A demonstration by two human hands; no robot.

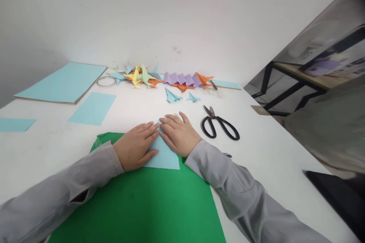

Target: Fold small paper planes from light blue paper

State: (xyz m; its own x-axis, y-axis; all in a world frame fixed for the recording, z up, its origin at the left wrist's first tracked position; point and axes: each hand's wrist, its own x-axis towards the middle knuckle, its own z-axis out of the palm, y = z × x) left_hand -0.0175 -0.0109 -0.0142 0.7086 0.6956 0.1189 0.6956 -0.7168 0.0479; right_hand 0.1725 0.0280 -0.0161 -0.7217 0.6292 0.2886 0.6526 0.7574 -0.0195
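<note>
A folded sheet of light blue paper (164, 156) lies on the green mat (148, 205), its narrow top between my two hands. My left hand (137, 145) rests flat over the paper's left side, fingers stretched toward the top. On the other side my right hand (179, 133) lies with its fingers spread, pressing the paper's upper right edge. Parts of both paper edges are hidden under the hands. Black-handled scissors (219, 123) lie to the right of my right hand, blades slightly apart.
Along the wall sit several folded paper shapes (139, 76) and a purple pleated paper (182, 79). Two small blue folded pieces (172, 95) lie before them. At left are a stack of blue sheets (61, 81), a blue rectangle (93, 108) and a ring (106, 81). A dark flat object (336, 193) is at right.
</note>
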